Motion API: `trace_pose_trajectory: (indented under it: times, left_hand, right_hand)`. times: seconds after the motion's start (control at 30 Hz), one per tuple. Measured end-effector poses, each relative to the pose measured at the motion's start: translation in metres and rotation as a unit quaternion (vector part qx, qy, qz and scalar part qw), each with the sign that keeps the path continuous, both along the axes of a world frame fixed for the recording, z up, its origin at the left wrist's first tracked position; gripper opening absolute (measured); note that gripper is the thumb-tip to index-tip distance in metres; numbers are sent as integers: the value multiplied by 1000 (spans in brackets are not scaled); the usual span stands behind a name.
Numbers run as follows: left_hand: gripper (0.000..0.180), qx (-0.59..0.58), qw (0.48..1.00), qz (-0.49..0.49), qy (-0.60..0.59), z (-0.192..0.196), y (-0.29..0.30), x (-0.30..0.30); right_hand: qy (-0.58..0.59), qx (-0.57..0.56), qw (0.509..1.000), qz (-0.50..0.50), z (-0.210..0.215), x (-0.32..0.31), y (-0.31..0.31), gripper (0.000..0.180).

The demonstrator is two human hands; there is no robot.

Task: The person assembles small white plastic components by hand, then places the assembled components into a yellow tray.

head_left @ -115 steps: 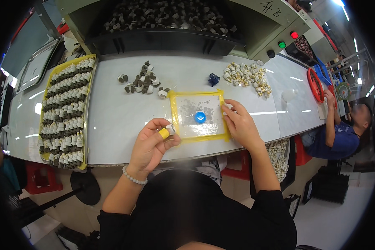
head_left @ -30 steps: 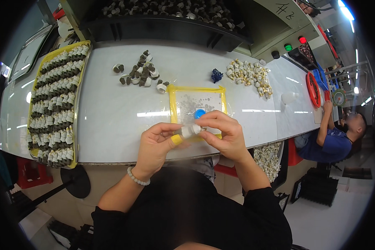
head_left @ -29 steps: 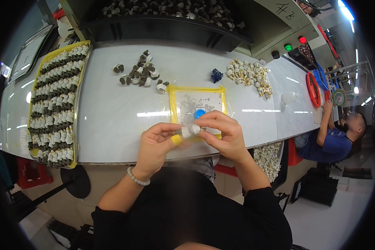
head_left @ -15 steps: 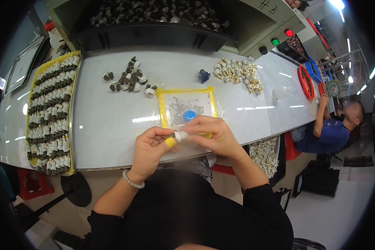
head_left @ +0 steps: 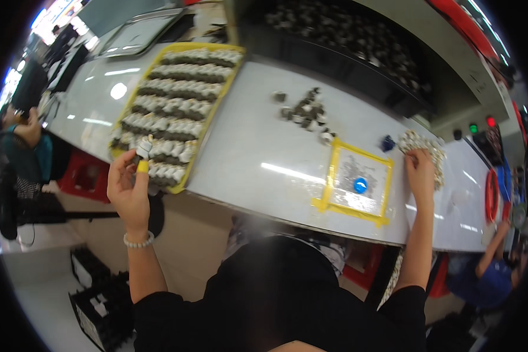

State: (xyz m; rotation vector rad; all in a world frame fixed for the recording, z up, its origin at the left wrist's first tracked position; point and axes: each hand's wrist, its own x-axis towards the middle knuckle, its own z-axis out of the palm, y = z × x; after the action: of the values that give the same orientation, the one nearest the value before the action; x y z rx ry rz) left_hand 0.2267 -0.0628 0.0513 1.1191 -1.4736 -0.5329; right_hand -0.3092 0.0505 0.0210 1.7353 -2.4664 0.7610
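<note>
My left hand is closed on a small white-and-dark part, gripped between thumb and fingers; yellow tape wraps the thumb. It hovers over the near left corner of a yellow-edged tray, where rows of similar white-topped, dark-based parts stand. Far to the right, the fingertips of my right hand are pinched together at a pile of small white-and-yellowish pieces; whatever they grip is hidden. A loose heap of dark-and-white pieces lies between the hands on the table.
A yellow-taped square on the white table bears a blue round cap. Beside it sits a dark blue lump. A black bin full of pieces stands behind. People sit at both sides.
My hands have parted from above the taped square: the left went to the tray with the part, the right to the white pile. The view has turned left.
</note>
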Motion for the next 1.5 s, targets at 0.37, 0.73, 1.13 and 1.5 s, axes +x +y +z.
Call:
trace_pose_trajectory:
  times: [0.37,0.73,1.13,1.5]
  left_hand:
    - [26,44,953,186,-237,-19,-27,102]
    - [21,163,982,92,-21,-19,-39,119]
    - [25,190,964,46,-182,-17,-46,129]
    - [37,-27,942,-182,-280,4,-22,-126]
  right_hand:
    - [-92,-3,996,4,-3,0,8,17]
    - [-188,-59,980,-23,-21,-7,27,12]
    - [-329,-98,939,3,-21,9,32,15]
    - [-170,-64,979,88,-2,77,43,23]
